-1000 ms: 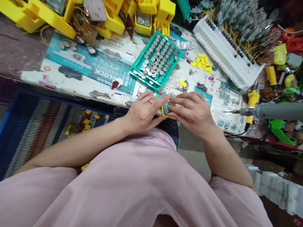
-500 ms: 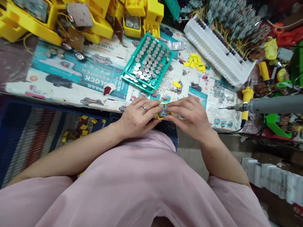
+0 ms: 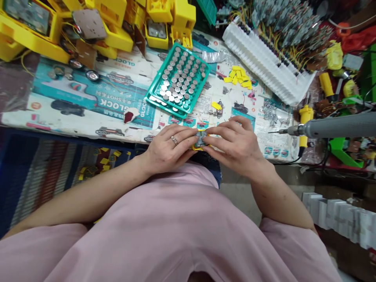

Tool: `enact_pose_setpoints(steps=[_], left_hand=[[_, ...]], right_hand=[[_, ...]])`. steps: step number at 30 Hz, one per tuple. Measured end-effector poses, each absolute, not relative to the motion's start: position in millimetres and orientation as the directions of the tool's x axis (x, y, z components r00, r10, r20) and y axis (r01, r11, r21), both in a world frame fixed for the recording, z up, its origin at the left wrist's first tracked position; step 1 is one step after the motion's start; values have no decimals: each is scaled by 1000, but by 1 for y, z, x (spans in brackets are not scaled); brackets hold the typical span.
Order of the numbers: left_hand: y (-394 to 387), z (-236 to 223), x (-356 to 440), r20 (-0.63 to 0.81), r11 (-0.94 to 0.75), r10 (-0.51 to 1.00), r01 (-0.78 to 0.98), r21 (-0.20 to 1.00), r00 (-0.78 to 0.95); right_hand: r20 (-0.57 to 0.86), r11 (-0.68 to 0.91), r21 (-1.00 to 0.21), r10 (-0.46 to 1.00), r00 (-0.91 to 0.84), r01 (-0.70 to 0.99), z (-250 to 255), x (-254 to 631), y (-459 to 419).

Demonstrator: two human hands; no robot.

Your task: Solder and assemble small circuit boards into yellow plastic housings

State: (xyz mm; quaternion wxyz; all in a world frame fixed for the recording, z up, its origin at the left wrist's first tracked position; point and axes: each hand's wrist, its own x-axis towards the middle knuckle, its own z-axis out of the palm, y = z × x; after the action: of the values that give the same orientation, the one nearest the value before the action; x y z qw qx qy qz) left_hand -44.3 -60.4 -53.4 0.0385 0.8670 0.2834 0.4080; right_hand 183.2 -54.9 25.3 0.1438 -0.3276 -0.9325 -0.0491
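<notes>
One yellow-and-grey casing [image 3: 200, 140] is pinched between left hand [image 3: 168, 149] and right hand [image 3: 237, 147].

Yellow housings [image 3: 118, 39] sit piled left of a white ridged tray [image 3: 256, 65].

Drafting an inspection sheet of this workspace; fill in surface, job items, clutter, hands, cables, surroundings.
Surface: tabletop, printed and visibly worn.
Job's things: small yellow-edged part; green tray bearing silver discs beyond it.
Clutter: yellow housings, loose yellow pieces, white ridged holder.
Hands: left hand and right hand hold the part between them, fingers at opposite sides.
Cables: dark cable by the near edge, right; thin yellow wires beside the holder.
Surroundings: blue crate at left; grey driver at right.
</notes>
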Motion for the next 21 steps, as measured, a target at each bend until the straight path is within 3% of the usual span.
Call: enact_pose_setpoints(steps=[10, 21], left_hand=[[-64, -53, -45, 636, -801, 576, 510, 314, 513], [-63, -50, -44, 668, -822, 533, 506, 262, 519]], right_hand=[[232, 781, 93, 586, -777, 617, 32, 178, -61], [222, 769, 92, 604, -766, 633, 35, 175, -62]])
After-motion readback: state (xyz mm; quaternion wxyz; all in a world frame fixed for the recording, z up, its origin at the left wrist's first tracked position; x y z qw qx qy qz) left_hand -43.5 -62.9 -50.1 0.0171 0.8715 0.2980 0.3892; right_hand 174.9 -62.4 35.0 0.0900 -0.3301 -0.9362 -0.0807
